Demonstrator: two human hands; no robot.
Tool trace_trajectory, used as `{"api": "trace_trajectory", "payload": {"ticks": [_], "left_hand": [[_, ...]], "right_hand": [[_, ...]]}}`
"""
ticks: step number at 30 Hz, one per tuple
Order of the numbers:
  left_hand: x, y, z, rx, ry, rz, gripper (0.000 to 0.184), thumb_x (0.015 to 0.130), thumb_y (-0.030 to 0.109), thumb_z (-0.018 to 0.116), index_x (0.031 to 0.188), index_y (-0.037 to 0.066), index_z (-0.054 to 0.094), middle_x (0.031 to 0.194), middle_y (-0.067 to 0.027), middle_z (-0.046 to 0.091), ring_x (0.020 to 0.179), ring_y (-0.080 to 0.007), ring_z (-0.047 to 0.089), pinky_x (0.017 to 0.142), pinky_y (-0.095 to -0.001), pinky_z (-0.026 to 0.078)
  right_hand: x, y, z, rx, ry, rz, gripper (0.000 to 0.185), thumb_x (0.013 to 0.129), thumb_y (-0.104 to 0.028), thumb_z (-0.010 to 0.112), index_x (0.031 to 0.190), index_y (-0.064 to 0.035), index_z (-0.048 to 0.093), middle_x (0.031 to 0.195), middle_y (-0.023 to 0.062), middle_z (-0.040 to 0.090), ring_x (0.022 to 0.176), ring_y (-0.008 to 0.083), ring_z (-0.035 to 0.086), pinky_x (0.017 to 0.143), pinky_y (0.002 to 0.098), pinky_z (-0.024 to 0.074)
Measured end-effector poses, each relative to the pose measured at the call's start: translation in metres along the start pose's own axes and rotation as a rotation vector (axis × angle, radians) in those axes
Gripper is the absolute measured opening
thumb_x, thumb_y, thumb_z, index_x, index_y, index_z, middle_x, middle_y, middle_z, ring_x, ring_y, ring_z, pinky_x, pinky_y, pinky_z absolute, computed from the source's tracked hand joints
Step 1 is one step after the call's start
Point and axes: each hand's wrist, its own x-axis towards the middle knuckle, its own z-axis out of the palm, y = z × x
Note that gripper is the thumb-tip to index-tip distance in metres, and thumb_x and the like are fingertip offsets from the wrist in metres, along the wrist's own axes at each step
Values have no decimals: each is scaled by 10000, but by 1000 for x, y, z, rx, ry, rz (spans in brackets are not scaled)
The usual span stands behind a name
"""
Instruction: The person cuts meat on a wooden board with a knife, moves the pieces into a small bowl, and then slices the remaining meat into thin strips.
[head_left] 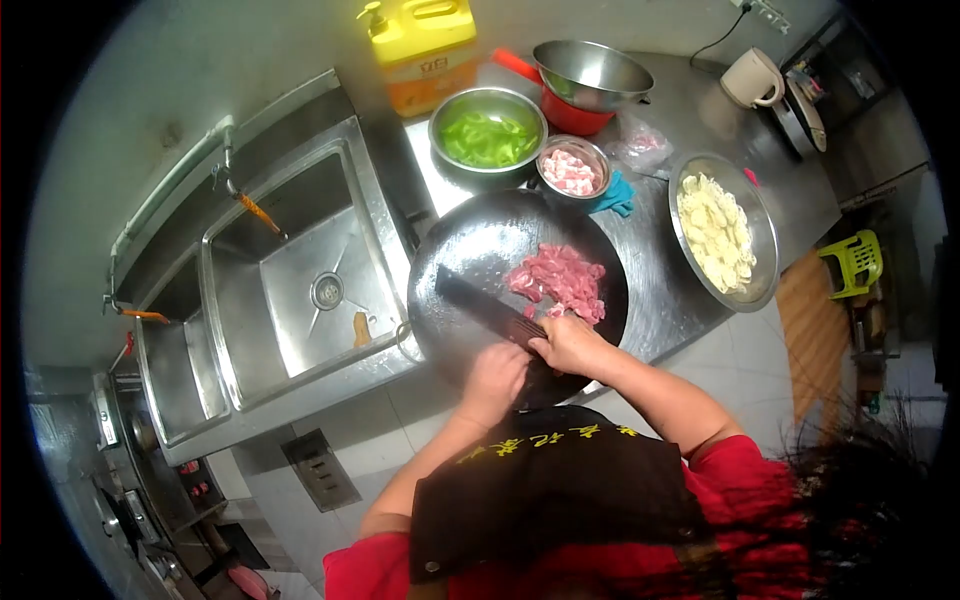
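Observation:
My right hand (pixel 572 346) is wrapped round the handle of a dark cleaver (pixel 475 304), whose blade points up and left over a round, dark cutting board (pixel 462 232). Close to the handle, my left hand (pixel 495 384) has its fingers curled and pressed together, slightly blurred; whatever they hold is hidden. A pile of sliced raw meat (pixel 562 278) lies on the right part of the board, just beyond my right hand. The board's surface looks wet and shiny.
Behind the board stand a bowl of green vegetable pieces (pixel 490 137), a small bowl of pale meat (pixel 570 172) and a blue cloth (pixel 614 194). A bowl of pale yellow slices (pixel 716 235) is at right. A steel sink (pixel 300 275) lies left; a yellow jug (pixel 425 55) stands at back.

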Motion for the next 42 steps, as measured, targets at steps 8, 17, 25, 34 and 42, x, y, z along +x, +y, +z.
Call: {"api": "trace_trajectory", "payload": {"ticks": [8,17,25,34,42], "left_hand": [[12,-7,4,-37,-2,-179,189,779,3,670,960,45,633,1013,-123,650,948,-315,621,831,-430,500],[69,-15,17,226,-10,-265,110,807,158,711,899,109,678,886,-76,637,834,-275,580,761,-377,424],[53,-22,2,-141,-129,-271,163,814,58,636,954,111,698,986,-81,692,992,-300,622,942,-436,425],[95,-45,12,124,98,-205,213,824,97,659,1036,101,678,952,-106,673,918,-318,610,866,-425,457],[94,-46,0,-137,-117,-637,205,796,44,716,862,52,521,802,-92,660,725,-197,651,662,-346,540]], "right_hand": [[-30,21,-44,9,341,89,246,893,-262,635,1053,-76,652,798,253,658,798,456,645,729,523,531],[-58,19,-44,113,335,160,241,907,-256,636,1052,-63,643,801,256,640,769,449,626,688,494,513],[-75,30,-51,115,306,284,262,904,-275,631,939,-15,622,782,265,641,791,467,630,695,510,508],[-83,34,-44,155,335,256,278,903,-286,632,874,-14,588,751,262,628,771,471,620,670,508,498],[-95,31,-41,150,282,280,271,904,-285,624,883,-18,587,759,266,627,777,472,622,674,512,500]]}}
